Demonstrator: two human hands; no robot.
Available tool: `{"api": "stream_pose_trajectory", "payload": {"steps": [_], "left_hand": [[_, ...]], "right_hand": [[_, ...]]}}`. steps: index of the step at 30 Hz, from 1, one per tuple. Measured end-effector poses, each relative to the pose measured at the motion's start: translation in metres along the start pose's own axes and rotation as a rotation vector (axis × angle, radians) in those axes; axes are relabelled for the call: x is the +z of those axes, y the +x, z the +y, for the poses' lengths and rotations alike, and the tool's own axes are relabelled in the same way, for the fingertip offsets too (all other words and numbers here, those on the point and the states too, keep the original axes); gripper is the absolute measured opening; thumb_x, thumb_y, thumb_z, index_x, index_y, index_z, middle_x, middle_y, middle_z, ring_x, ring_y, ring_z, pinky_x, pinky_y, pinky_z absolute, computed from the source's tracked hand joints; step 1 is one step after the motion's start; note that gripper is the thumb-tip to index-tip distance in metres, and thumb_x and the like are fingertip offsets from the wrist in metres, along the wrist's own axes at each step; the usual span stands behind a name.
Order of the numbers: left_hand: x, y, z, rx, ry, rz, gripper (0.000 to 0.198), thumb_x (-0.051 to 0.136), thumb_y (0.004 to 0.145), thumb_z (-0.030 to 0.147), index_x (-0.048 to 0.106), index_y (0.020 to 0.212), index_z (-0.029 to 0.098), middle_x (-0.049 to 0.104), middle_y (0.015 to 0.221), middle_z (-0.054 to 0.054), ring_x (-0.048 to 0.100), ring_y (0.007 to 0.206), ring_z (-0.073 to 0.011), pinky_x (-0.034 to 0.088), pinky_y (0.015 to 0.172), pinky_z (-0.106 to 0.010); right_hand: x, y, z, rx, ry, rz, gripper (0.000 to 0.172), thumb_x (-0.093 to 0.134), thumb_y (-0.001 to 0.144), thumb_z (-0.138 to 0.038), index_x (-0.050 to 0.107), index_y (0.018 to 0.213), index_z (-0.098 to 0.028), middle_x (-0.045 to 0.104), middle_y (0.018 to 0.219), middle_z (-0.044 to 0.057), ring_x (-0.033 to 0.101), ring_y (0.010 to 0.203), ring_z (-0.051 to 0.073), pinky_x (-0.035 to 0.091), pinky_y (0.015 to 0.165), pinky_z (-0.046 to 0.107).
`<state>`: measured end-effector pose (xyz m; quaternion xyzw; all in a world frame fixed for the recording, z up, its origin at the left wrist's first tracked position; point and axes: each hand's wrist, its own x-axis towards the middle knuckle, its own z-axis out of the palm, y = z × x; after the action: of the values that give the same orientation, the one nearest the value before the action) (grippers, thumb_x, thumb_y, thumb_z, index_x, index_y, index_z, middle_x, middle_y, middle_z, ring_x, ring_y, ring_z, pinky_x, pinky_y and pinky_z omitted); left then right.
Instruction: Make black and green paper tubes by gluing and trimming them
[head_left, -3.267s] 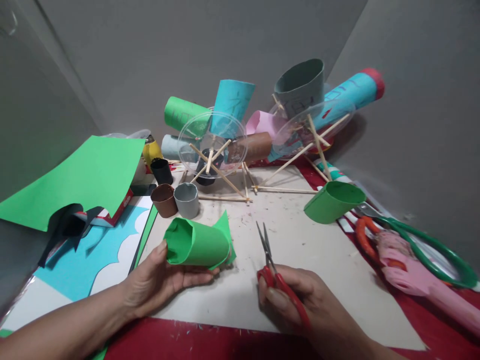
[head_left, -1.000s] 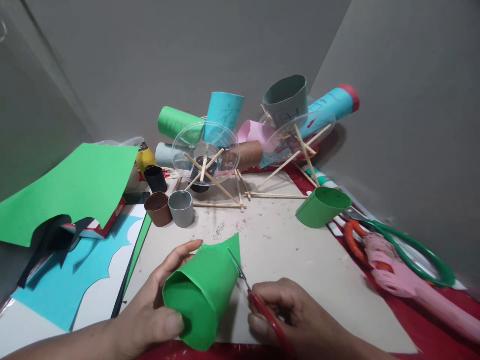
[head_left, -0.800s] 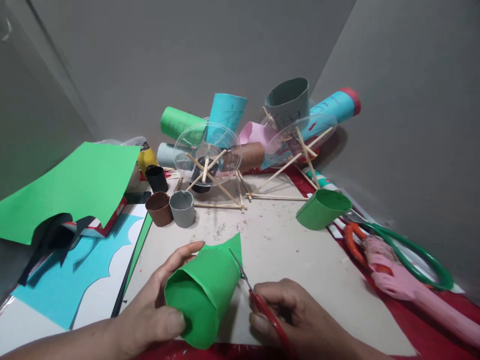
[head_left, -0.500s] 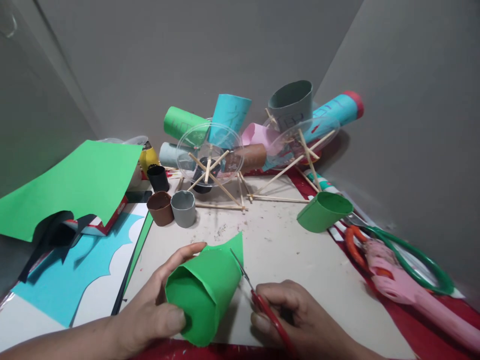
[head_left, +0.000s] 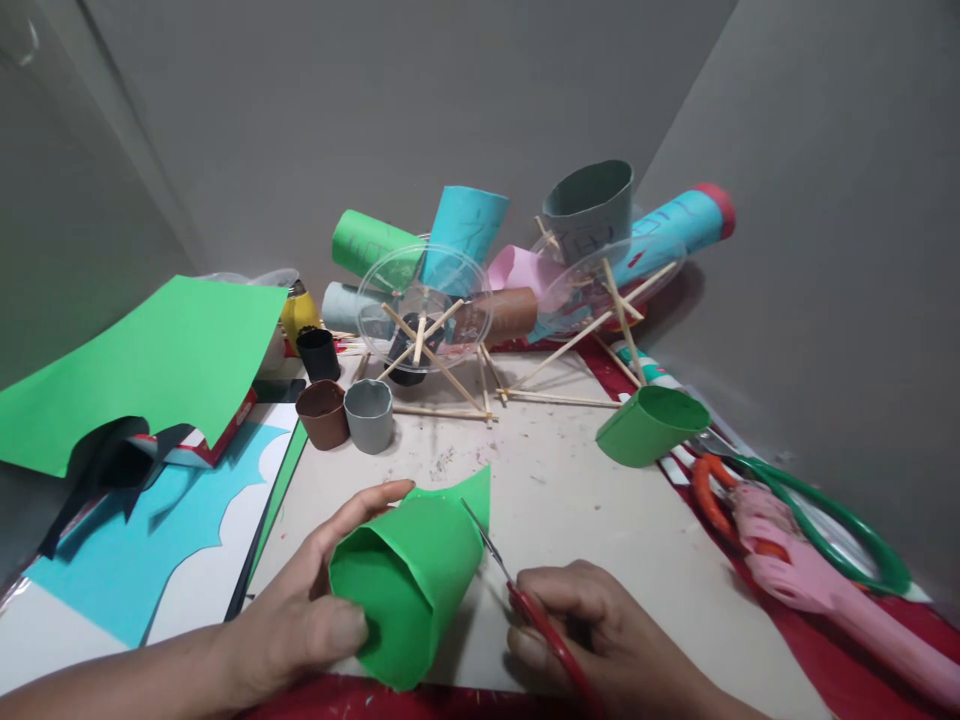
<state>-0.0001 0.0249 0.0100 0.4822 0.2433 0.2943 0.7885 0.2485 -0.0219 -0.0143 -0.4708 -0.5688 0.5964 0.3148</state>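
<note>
My left hand [head_left: 319, 590] is closed round a green paper tube [head_left: 424, 565], thumb at its near open end and fingers behind it. A pointed flap of green paper sticks up at the tube's far end. In my right hand [head_left: 585, 620] is a pair of scissors with red handles [head_left: 544, 630]. Their blades lie against the tube's far right edge, beside the flap. The blade tips touch the paper, and some of the handle is hidden by my fingers.
Small brown [head_left: 322, 415], grey [head_left: 369, 418] and black paper cups [head_left: 318, 355] stand at left. A stick-and-plastic wheel [head_left: 424, 310] holding coloured paper tubes is behind. At right are a short green tube [head_left: 651, 428] and large green-handled scissors [head_left: 825, 520]. Green paper [head_left: 157, 370] leans at left.
The whole view has shifted very slightly. Both hands, the green tube and the scissors keep nearly the same pose, with the blades at the same edge.
</note>
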Motion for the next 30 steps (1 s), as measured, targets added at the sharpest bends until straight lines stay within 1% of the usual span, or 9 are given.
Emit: {"api": "stream_pose_trajectory", "payload": {"steps": [4, 10, 13, 17, 20, 24, 28, 30], "left_hand": [[0.001, 0.001, 0.003, 0.005, 0.017, -0.005, 0.085, 0.074, 0.07, 0.058, 0.039, 0.143, 0.028, 0.044, 0.147, -0.013, 0.045, 0.129, -0.0402, 0.035, 0.104, -0.052], [0.001, 0.001, 0.003, -0.002, -0.002, -0.028, 0.086, 0.071, 0.073, 0.057, 0.035, 0.145, 0.028, 0.043, 0.148, -0.013, 0.044, 0.131, -0.0407, 0.033, 0.107, -0.054], [0.0, 0.0, 0.003, 0.001, -0.005, -0.027, 0.087, 0.072, 0.072, 0.058, 0.036, 0.145, 0.028, 0.044, 0.147, -0.013, 0.044, 0.131, -0.0406, 0.033, 0.106, -0.054], [0.0, 0.001, 0.004, -0.011, 0.02, -0.026, 0.09, 0.074, 0.069, 0.06, 0.037, 0.144, 0.029, 0.046, 0.145, -0.013, 0.045, 0.13, -0.0404, 0.035, 0.105, -0.053], [-0.001, 0.003, 0.007, -0.015, 0.037, -0.04, 0.09, 0.076, 0.066, 0.061, 0.04, 0.142, 0.028, 0.048, 0.143, -0.013, 0.047, 0.128, -0.0398, 0.037, 0.103, -0.052], [-0.001, 0.006, 0.011, -0.008, 0.082, -0.039, 0.09, 0.077, 0.065, 0.061, 0.043, 0.141, 0.028, 0.051, 0.138, -0.013, 0.05, 0.124, -0.0383, 0.04, 0.1, -0.05], [-0.002, 0.006, 0.013, -0.009, 0.106, -0.045, 0.09, 0.076, 0.066, 0.061, 0.042, 0.142, 0.027, 0.049, 0.141, -0.013, 0.048, 0.125, -0.0396, 0.038, 0.101, -0.052], [-0.003, 0.005, 0.012, 0.001, 0.106, -0.056, 0.088, 0.075, 0.068, 0.061, 0.041, 0.142, 0.027, 0.047, 0.142, -0.013, 0.048, 0.126, -0.04, 0.039, 0.101, -0.053]], "right_hand": [[0.001, 0.0, 0.001, -0.012, 0.018, 0.004, 0.067, 0.058, 0.074, -0.075, 0.027, 0.051, -0.021, 0.021, 0.048, -0.009, 0.019, 0.046, 0.006, 0.016, 0.042, 0.024], [0.001, 0.0, 0.001, -0.041, 0.011, 0.016, 0.064, 0.064, 0.076, -0.066, 0.027, 0.05, -0.021, 0.022, 0.048, -0.009, 0.021, 0.046, 0.006, 0.017, 0.042, 0.023], [0.001, -0.001, 0.0, -0.05, 0.026, 0.014, 0.065, 0.06, 0.077, -0.07, 0.026, 0.051, -0.021, 0.02, 0.048, -0.009, 0.019, 0.046, 0.006, 0.016, 0.042, 0.023], [0.001, 0.001, 0.0, -0.046, 0.005, -0.002, 0.068, 0.058, 0.073, -0.077, 0.027, 0.05, -0.021, 0.021, 0.046, -0.009, 0.02, 0.046, 0.006, 0.017, 0.043, 0.024], [0.0, 0.002, 0.0, -0.025, -0.017, -0.011, 0.067, 0.063, 0.071, -0.074, 0.028, 0.05, -0.021, 0.023, 0.046, -0.009, 0.021, 0.046, 0.006, 0.017, 0.043, 0.024], [0.0, 0.001, 0.001, -0.003, -0.033, -0.024, 0.064, 0.065, 0.072, -0.069, 0.028, 0.05, -0.021, 0.024, 0.047, -0.009, 0.021, 0.047, 0.006, 0.018, 0.043, 0.023], [0.001, 0.0, -0.001, -0.014, 0.037, -0.016, 0.067, 0.06, 0.073, -0.075, 0.025, 0.051, -0.022, 0.02, 0.047, -0.009, 0.018, 0.047, 0.006, 0.016, 0.043, 0.024], [0.001, 0.001, -0.002, -0.029, 0.031, -0.022, 0.069, 0.059, 0.073, -0.077, 0.024, 0.05, -0.022, 0.019, 0.047, -0.009, 0.018, 0.047, 0.006, 0.016, 0.043, 0.024]]}}
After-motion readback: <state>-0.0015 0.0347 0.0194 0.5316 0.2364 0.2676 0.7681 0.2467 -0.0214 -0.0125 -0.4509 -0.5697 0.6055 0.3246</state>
